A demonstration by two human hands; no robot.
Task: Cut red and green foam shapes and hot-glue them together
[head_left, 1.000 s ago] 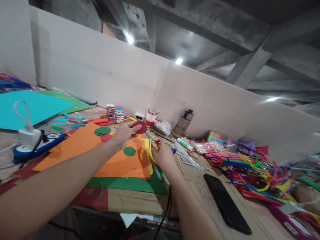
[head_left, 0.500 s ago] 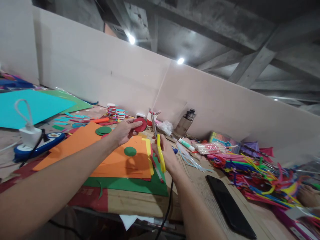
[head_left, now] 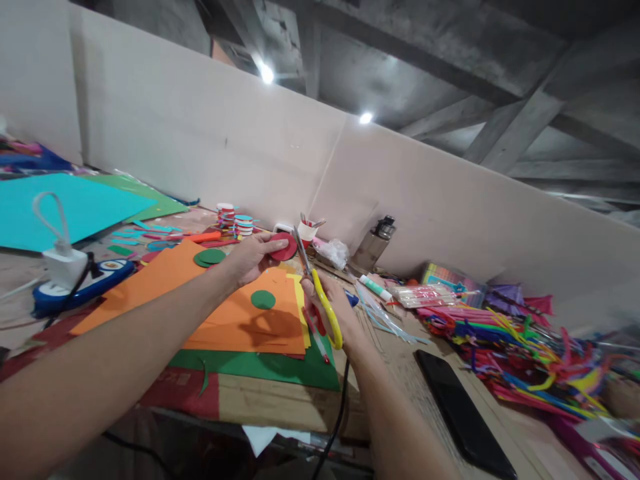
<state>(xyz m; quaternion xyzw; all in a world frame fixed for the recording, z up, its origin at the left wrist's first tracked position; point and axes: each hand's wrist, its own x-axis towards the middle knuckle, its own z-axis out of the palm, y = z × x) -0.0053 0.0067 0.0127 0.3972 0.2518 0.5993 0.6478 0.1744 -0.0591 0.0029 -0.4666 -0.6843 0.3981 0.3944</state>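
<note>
My left hand (head_left: 253,259) pinches a red paper circle (head_left: 283,247) above a stack of orange sheets (head_left: 200,300). My right hand (head_left: 334,311) grips yellow-handled scissors (head_left: 315,283), their blades pointing up toward the red circle and close to its right edge. A loose green circle (head_left: 263,299) lies on the orange sheets just below my left hand. More green circles (head_left: 210,257) sit further left on the orange paper.
A green sheet (head_left: 280,367) lies under the orange stack. A black phone (head_left: 463,413) rests at the right, beside a heap of coloured pipe cleaners (head_left: 505,347). A glue stick (head_left: 376,288), a metal bottle (head_left: 373,243), a cup (head_left: 306,233), a white charger (head_left: 63,263) and a cyan sheet (head_left: 65,210) surround the work area.
My right hand has lifted the scissors off the table and swung their blades up toward the red circle. My left hand has kept hold of the circle, shifting slightly right.
</note>
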